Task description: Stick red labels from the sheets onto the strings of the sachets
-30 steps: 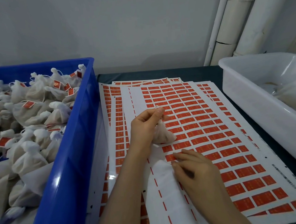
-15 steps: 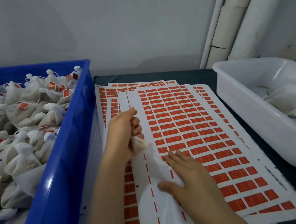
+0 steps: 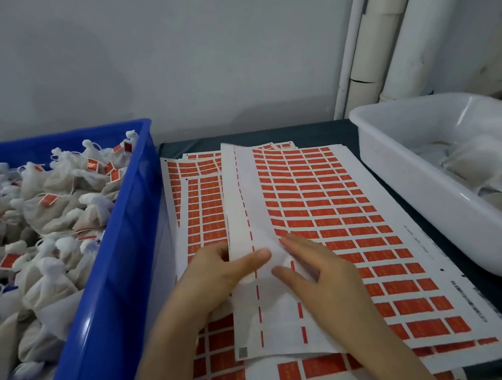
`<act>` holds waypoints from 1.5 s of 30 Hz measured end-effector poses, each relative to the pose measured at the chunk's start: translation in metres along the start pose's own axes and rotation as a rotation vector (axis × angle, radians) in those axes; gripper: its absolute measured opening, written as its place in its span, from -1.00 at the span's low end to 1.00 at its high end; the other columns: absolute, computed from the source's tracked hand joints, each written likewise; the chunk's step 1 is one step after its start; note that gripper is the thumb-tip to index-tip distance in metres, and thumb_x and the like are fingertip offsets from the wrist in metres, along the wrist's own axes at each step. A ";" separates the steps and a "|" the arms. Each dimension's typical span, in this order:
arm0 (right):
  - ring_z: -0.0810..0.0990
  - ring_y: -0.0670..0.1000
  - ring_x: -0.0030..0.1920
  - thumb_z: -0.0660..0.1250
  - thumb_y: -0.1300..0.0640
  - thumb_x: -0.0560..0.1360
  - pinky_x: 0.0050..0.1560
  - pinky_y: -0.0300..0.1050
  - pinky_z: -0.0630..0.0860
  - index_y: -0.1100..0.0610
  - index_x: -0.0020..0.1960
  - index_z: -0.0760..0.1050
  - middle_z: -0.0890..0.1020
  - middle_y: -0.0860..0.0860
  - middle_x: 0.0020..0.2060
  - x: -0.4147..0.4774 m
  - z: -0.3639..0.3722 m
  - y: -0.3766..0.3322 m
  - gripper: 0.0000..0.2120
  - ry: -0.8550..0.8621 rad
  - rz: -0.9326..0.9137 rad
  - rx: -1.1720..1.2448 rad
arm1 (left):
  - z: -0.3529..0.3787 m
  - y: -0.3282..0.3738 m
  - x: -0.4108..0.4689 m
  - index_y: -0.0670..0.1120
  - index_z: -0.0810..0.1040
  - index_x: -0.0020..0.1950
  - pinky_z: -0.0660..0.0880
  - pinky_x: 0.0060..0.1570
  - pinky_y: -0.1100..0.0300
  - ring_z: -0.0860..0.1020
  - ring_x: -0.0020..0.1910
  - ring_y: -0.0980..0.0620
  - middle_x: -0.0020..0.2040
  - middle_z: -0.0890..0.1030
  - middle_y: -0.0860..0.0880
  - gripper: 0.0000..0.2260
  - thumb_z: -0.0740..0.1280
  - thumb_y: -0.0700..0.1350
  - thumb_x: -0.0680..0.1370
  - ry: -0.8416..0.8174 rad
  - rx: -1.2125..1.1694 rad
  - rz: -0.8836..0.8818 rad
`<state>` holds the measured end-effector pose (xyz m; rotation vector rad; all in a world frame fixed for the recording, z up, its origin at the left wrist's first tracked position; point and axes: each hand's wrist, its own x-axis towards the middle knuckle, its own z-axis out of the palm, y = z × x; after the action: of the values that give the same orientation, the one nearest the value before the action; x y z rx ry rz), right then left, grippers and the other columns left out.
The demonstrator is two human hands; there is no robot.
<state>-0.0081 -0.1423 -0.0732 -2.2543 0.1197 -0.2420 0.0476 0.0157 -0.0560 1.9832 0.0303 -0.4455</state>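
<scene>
Red paper labels (image 3: 318,203): your left hand (image 3: 211,274) pinches the white sheet (image 3: 281,320), right hand (image 3: 331,279) presses flat; lift one corner slowly.

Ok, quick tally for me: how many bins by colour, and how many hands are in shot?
blue bin: 1
white bin: 1
hands: 2, the left hand pinching the top label sheet, the right hand flat on it
Total: 4
</scene>
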 end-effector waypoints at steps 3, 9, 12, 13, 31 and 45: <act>0.34 -0.28 0.16 0.25 -0.27 0.32 0.22 -0.26 0.28 -0.22 0.34 0.30 0.40 -0.29 0.25 -0.001 -0.004 -0.001 -0.41 0.024 0.050 0.009 | 0.003 0.002 0.003 0.14 0.50 -0.03 0.60 -0.37 0.19 0.68 -0.26 0.09 -0.24 0.67 0.19 -0.72 0.48 0.09 0.34 -0.062 -0.150 0.003; 0.45 -0.25 0.01 0.18 -0.31 0.25 0.09 -0.32 0.36 -0.30 0.06 0.30 0.43 -0.36 -0.02 -0.010 -0.016 0.001 -0.61 0.054 0.094 0.062 | 0.007 -0.005 -0.001 0.13 0.44 0.07 0.63 -0.17 -0.01 0.68 -0.11 -0.02 -0.14 0.69 0.08 -0.58 0.47 0.01 0.26 -0.231 -0.346 -0.011; 0.46 -0.34 -0.13 0.21 -0.30 0.26 -0.05 -0.44 0.38 -0.30 0.00 0.38 0.41 -0.45 -0.15 -0.013 -0.023 0.000 -0.68 0.070 0.082 0.058 | 0.008 -0.010 -0.001 0.15 0.44 0.08 0.62 -0.13 -0.07 0.68 -0.09 -0.06 -0.12 0.69 0.03 -0.52 0.48 0.01 0.20 -0.214 -0.406 -0.001; 0.43 -0.37 -0.17 0.23 -0.28 0.28 -0.14 -0.52 0.34 -0.33 -0.08 0.36 0.38 -0.48 -0.19 -0.014 -0.025 -0.001 -0.77 0.063 0.081 0.048 | 0.009 -0.011 0.000 0.15 0.44 0.08 0.62 -0.13 -0.09 0.67 -0.09 -0.08 -0.10 0.69 0.01 -0.51 0.49 0.01 0.20 -0.211 -0.420 0.007; 0.36 -0.59 -0.21 0.36 -0.10 0.36 -0.27 -0.76 0.19 -0.21 -0.20 0.38 0.35 -0.46 -0.34 -0.021 -0.028 -0.018 -0.85 0.131 -0.083 0.008 | 0.004 -0.003 -0.017 0.17 0.44 0.11 0.61 -0.33 0.08 0.68 -0.17 -0.05 -0.15 0.69 0.03 -0.50 0.45 0.05 0.20 -0.151 -0.357 0.107; 0.47 -0.32 -0.34 0.28 -0.09 0.45 -0.42 -0.58 0.32 -0.18 -0.32 0.34 0.43 -0.39 -0.35 -0.016 -0.021 -0.004 -0.80 0.176 0.028 0.059 | -0.002 0.002 -0.029 0.16 0.45 0.07 0.63 -0.22 -0.07 0.69 -0.15 -0.08 -0.11 0.69 0.05 -0.56 0.47 0.01 0.24 -0.133 -0.368 -0.045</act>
<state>-0.0277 -0.1529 -0.0596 -2.1683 0.2343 -0.4234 0.0217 0.0215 -0.0440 1.5919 0.0687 -0.5576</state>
